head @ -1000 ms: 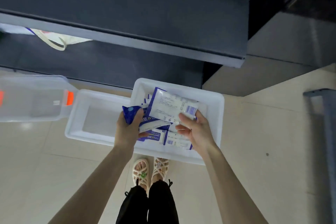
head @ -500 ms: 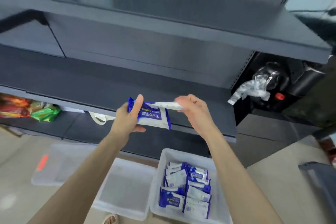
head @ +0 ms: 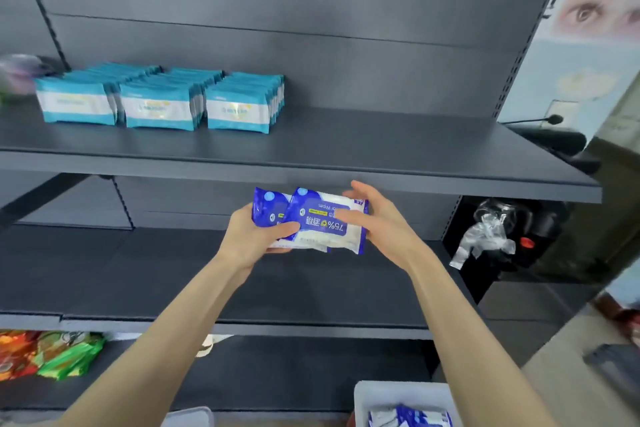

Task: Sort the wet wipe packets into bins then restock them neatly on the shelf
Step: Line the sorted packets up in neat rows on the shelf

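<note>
Up from the bin (head: pixel 381 389) below the wrists, the blue packets (head: pixel 320 218) are now pinched by left hand (head: pixel 249 239) and right hand (head: pixel 384 225) just under the shelf (head: pixel 346 163), ready for restocking.

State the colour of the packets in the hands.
The packets are blue and white; head view.

Colourful snack bags (head: pixel 48 354) lie at lower left, crumpled clear plastic (head: pixel 485 236) hangs at right, and a poster (head: pixel 588 28) fills the upper right.
</note>
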### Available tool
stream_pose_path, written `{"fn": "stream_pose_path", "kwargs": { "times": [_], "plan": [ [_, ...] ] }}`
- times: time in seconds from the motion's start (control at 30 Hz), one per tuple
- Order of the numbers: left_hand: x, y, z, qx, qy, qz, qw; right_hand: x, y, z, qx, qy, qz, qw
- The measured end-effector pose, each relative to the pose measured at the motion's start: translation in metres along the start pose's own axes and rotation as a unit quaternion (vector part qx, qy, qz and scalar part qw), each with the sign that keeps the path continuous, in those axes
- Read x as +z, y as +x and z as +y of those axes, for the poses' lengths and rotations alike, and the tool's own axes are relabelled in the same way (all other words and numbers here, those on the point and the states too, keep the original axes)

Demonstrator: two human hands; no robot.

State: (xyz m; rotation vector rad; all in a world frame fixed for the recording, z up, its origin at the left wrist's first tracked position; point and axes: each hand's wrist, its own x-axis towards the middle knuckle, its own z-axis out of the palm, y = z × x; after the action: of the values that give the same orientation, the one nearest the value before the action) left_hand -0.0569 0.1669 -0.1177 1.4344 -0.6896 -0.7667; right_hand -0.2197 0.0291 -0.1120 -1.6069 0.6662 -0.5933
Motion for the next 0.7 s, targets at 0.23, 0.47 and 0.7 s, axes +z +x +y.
{"fn": "stream_pose_path", "kwargs": {
  "times": [0.23,0.47,0.7],
  "plan": [
    [-0.014,0.051,0.030,0.044,-0.059,0.009,0.997,-0.008,0.037,-0.057,-0.023,-0.137,0.041,0.989],
    [-0.003,0.113,0.066,0.045,-0.078,0.029,0.995,-0.027,0.086,-0.071,-0.001,0.055,0.089,0.994],
    [0.028,0.176,0.095,0.042,-0.074,0.006,0.996,-0.062,0.145,-0.083,-0.029,0.131,0.117,0.984]
  ]
}}
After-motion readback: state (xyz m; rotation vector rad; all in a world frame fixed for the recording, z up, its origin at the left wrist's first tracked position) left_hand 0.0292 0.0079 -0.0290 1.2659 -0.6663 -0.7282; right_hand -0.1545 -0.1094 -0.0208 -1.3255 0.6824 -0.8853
